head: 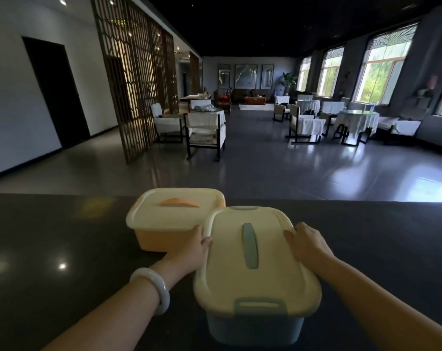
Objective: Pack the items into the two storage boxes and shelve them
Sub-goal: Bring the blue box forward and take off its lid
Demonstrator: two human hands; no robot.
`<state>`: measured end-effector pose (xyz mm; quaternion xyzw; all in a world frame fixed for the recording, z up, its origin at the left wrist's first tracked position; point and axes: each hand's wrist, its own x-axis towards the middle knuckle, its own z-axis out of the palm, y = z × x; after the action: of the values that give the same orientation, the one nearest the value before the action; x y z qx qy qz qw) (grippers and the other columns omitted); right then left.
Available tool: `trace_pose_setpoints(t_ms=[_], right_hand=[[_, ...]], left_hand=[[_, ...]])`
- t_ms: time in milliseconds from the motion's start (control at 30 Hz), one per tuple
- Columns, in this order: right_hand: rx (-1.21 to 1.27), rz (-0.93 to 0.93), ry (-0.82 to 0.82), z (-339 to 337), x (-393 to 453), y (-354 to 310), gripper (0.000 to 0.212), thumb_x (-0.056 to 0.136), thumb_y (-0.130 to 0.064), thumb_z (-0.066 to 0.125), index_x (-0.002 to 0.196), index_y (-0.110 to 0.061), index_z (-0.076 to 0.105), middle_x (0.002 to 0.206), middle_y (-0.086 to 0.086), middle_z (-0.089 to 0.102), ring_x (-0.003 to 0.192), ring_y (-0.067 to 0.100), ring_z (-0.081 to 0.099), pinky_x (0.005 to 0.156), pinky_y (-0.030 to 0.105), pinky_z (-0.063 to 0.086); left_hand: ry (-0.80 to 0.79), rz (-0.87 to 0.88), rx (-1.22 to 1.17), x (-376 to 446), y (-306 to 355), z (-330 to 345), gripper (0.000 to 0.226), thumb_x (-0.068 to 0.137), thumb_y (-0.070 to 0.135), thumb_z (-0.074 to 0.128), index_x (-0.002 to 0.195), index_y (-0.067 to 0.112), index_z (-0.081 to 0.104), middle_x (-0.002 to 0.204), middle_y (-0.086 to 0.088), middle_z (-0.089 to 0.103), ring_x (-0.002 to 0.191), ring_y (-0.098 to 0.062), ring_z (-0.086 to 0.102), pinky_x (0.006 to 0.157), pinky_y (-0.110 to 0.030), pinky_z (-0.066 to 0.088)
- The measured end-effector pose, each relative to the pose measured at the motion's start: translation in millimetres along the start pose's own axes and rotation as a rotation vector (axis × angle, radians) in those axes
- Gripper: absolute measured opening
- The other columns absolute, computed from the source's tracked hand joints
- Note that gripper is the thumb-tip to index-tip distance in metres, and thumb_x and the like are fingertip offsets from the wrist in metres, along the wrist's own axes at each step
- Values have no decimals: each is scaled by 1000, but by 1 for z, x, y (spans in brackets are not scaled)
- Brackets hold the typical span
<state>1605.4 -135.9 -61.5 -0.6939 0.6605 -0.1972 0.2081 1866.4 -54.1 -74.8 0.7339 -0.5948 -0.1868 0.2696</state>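
Blue box (255, 317) sits between both hands on dark counter (50, 236), long axis running away from person. Left hand (189, 249) & right hand (307, 243) grip lid edges; orange box (164, 236) just beyond left fingers.

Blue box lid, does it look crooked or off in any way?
Nothing stands out. The lid sits flat on the blue box, near latch closed, both hands on its sides. The box is only turned at an angle to the orange box, their corners close together.
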Motion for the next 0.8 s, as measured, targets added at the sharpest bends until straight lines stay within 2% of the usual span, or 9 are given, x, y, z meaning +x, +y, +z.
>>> trace_pose_setpoints(t_ms=[67, 167, 233, 300, 367, 567, 700, 800], right_hand=[[-14, 5, -3, 8, -27, -14, 27, 97, -39, 43, 93, -14, 52, 87, 2, 57, 73, 17, 56, 56, 29, 43], [-6, 1, -4, 30, -66, -43, 26, 98, -37, 43, 94, -14, 52, 87, 3, 57, 74, 18, 57, 58, 30, 45], [4, -13, -10, 49, -88, -68, 25, 97, -37, 44, 94, -14, 53, 87, 3, 57, 74, 18, 57, 59, 31, 45], [9, -30, -19, 69, -109, -94, 25, 97, -38, 44, 96, -14, 53, 87, 2, 56, 74, 18, 57, 60, 32, 45], [29, -41, -28, 92, -126, -119, 25, 97, -38, 44, 97, -15, 53, 86, 2, 56, 74, 18, 57, 60, 32, 46], [98, -86, -117, 164, -150, -189, 26, 97, -37, 43, 98, -13, 52, 91, 2, 57, 78, 19, 57, 63, 34, 48], [133, -117, -178, 206, -152, -233, 24, 98, -39, 41, 96, -16, 50, 88, -1, 57, 73, 14, 56, 53, 29, 40], [154, -137, -222, 235, -153, -259, 24, 98, -40, 41, 100, -18, 49, 87, -1, 57, 72, 14, 57, 50, 27, 38]], left_hand=[[-47, 2, -43, -20, -17, -13, 38, 103, 35, 39, 138, 22, 39, 131, -3, 53, 124, -23, 48, 101, -35, 34], [-39, 33, -28, -51, -51, -37, 28, 102, 37, 40, 127, 25, 46, 103, 8, 54, 93, -10, 55, 79, -29, 36], [-4, 36, -8, -71, -79, -57, 25, 101, 37, 42, 122, 23, 50, 99, 10, 55, 87, -8, 56, 73, -28, 37], [25, 27, 39, -91, -108, -78, 28, 101, 35, 44, 121, 17, 53, 107, 1, 61, 99, -18, 60, 77, -31, 42], [52, -1, 76, -106, -136, -99, 31, 101, 33, 44, 122, 12, 54, 114, -6, 61, 104, -22, 59, 82, -33, 44], [107, -128, 145, -128, -216, -157, 25, 101, 33, 45, 107, 13, 57, 105, -5, 61, 95, -20, 58, 78, -33, 44], [177, -200, 166, -136, -259, -183, 23, 100, 32, 45, 103, 12, 57, 101, -7, 60, 89, -21, 57, 73, -31, 41], [218, -259, 145, -144, -289, -194, 19, 99, 32, 47, 94, 15, 55, 93, -4, 60, 79, -17, 57, 69, -33, 45]])
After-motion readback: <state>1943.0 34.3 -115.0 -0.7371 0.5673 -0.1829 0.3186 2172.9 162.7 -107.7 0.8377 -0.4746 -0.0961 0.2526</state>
